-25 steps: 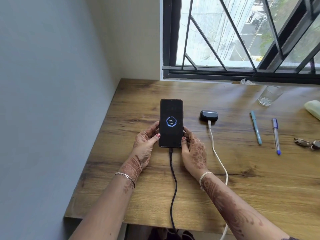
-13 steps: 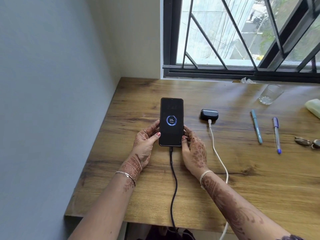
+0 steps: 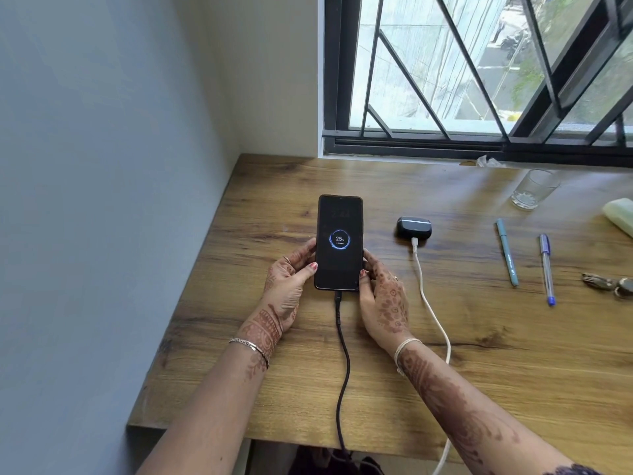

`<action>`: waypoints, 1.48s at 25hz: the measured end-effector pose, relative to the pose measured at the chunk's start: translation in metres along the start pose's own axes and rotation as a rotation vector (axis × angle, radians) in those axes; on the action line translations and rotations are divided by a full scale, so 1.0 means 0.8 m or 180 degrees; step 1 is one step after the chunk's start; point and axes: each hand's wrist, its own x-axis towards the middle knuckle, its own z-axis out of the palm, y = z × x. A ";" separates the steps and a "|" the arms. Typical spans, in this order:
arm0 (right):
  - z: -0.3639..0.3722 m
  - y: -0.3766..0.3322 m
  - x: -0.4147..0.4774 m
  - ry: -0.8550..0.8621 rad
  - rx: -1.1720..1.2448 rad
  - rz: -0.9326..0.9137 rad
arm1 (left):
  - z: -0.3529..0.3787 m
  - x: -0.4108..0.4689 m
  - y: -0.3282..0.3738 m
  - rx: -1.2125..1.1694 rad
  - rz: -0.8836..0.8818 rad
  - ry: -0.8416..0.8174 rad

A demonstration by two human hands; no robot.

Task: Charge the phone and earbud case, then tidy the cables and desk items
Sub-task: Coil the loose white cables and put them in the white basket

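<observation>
**Both hands on the phone, both cables plugged in**

Both hands grip the phone point(image 3: 339, 242) by its lower half. My left hand point(image 3: 286, 286) closes on the left edge, thumb tip resting on the glass near the lower left, fingers wrapped behind. My right hand point(image 3: 385, 303) closes on the right edge, thumb tip against the lower right side, fingers tucked under the far side. I cannot tell whether the phone lies flat on the desk point(image 3: 479, 389) or is raised slightly off it.

Screen is lit: a ring graphic with "25%" at its centre. Black cable point(image 3: 342, 365) is seated in the phone's bottom port and runs between my wrists, over the near desk edge and down out of sight.

To the right of the phone, apart from it, the earbud case point(image 3: 413, 227) sits closed on the desk. White cable point(image 3: 432, 310) is plugged into its near side, passes just beside my right hand, goes behind the forearm and drops over the near edge.

Further right, well apart from the case: teal pen point(image 3: 507, 252) and blue-capped pen point(image 3: 546, 269) lie side by side, not touching. Beyond them, an upright drinking glass point(image 3: 534, 188) near the window sill. Keys point(image 3: 608, 284) and a pale green object point(image 3: 620, 216) are cut off by the right frame edge.
</observation>
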 end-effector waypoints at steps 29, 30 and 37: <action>-0.003 -0.004 0.010 -0.0242 -0.0693 0.0145 | 0.035 0.001 0.020 0.3043 -0.0221 0.0370; -0.003 -0.004 0.010 -0.0260 -0.0716 0.0154 | 0.036 0.000 0.020 0.3058 -0.0204 0.0368; -0.007 -0.008 0.014 -0.0371 -0.0563 0.0300 | 0.034 0.001 0.024 0.3116 -0.0251 0.0346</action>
